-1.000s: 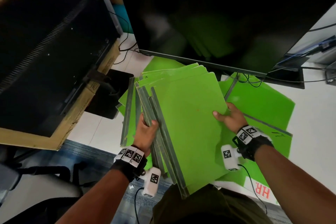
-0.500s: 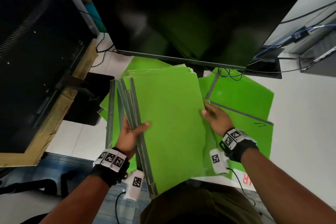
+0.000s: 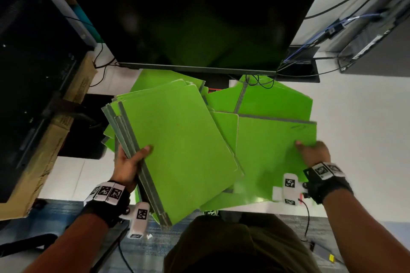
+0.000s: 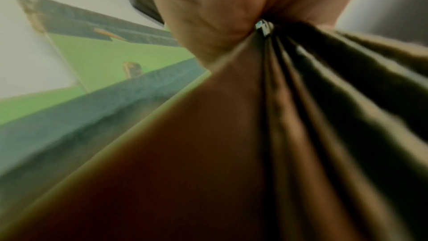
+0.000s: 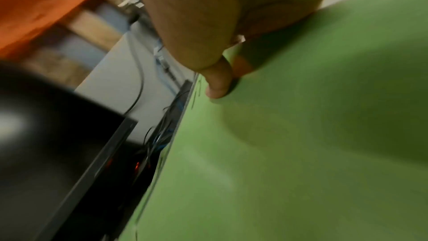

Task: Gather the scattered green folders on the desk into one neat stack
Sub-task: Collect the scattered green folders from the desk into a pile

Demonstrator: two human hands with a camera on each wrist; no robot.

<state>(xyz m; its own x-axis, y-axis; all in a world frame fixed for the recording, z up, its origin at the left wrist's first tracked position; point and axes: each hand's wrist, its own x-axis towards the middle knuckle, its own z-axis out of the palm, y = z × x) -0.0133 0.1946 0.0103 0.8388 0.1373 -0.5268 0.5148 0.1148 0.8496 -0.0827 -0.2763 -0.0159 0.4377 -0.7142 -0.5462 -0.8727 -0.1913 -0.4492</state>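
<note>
- Trousers [image 3: 233,248] of dark olive cloth fill the nearest part of the head view, with blue-grey carpet [image 3: 66,208] showing at the left.
- Each wrist wears a black band with printed square markers.
- The left hand [image 3: 127,167] grasps a held stack of green folders [image 3: 177,146] by its grey spines, thumb lying across the top cover, fingers hidden beneath. The stack's near end juts out past the desk [image 3: 355,128] edge. The left wrist view shows the palm [image 4: 208,16] closed on the fanned spines.
- The right hand [image 3: 315,153] grips the right edge of a single green folder [image 3: 273,150], which lies on the white desk just beside the held stack. In the right wrist view the thumb [image 5: 217,81] presses its top cover [image 5: 301,135]; the fingers are out of sight below.
- More loose green folders [image 3: 275,99] lie farther back, overlapping, partly under the held stack.
- A dark monitor [image 3: 199,17] stands beyond them, with cables [image 3: 259,80] trailing at its foot.
- A cardboard box [image 3: 55,135] sits at the left, black equipment upon it.
</note>
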